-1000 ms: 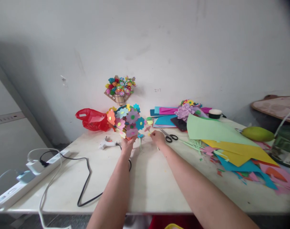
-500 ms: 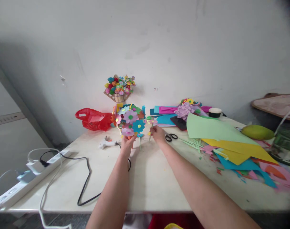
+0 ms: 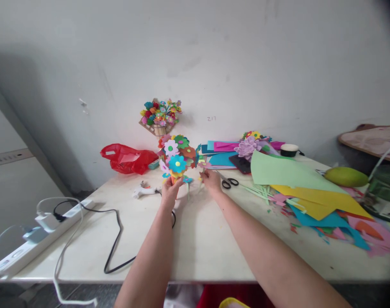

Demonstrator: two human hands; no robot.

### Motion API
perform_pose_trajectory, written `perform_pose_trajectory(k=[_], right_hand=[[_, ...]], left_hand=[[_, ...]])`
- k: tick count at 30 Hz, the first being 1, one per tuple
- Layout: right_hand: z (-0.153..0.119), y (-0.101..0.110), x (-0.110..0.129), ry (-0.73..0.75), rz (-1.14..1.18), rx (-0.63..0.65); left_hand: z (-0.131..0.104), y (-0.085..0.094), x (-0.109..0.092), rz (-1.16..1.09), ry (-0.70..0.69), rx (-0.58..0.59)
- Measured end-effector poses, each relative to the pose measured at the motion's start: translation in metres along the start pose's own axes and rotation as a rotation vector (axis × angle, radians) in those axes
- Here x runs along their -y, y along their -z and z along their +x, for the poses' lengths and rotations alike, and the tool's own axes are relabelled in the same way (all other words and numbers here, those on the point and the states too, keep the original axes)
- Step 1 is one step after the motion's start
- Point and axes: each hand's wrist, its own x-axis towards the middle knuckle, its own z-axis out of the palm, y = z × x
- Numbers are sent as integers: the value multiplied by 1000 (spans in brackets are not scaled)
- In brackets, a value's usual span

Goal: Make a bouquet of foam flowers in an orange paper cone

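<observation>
My left hand (image 3: pixel 169 192) is closed around the base of a bouquet of colourful cut-out flowers (image 3: pixel 178 156), held upright above the table. A blue bloom with a yellow centre faces me, with white, green, brown and red ones around it. Close on the right, my right hand (image 3: pixel 211 181) pinches the pale stem of a single pink flower (image 3: pixel 203 164). Its fingertips are apart from the bouquet. A small blue flower (image 3: pixel 187 180) with a green stem shows between the two hands. The lower part of the bouquet is hidden by my left fingers.
Left lie a glue gun (image 3: pixel 146 191), a red plastic bag (image 3: pixel 127 159) and a power strip (image 3: pixel 44 235) with cables. Black-handled scissors (image 3: pixel 229 183), a phone (image 3: pixel 240 164), green strips (image 3: pixel 257 192), coloured sheets (image 3: pixel 297 175) and a glass jar (image 3: pixel 385 192) lie right. A flower basket (image 3: pixel 160 117) hangs on the wall.
The bouquet has turned in my left hand, so different blooms face me, and it has shifted slightly right. My right hand stays nearly in place, still pinching the pink flower's stem.
</observation>
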Motion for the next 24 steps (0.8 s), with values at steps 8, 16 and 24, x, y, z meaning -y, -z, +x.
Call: perform_pose_trajectory(k=[8, 16, 24], right_hand=[[-4, -2, 2, -6, 69, 8], [-4, -7, 1, 15, 51, -14], [-4, -2, 3, -30, 93, -21]], left_hand=[[0, -1, -3, -38, -52, -24], [-5, -6, -14, -183, -14, -18], [-2, 0, -7, -161, 9, -44]])
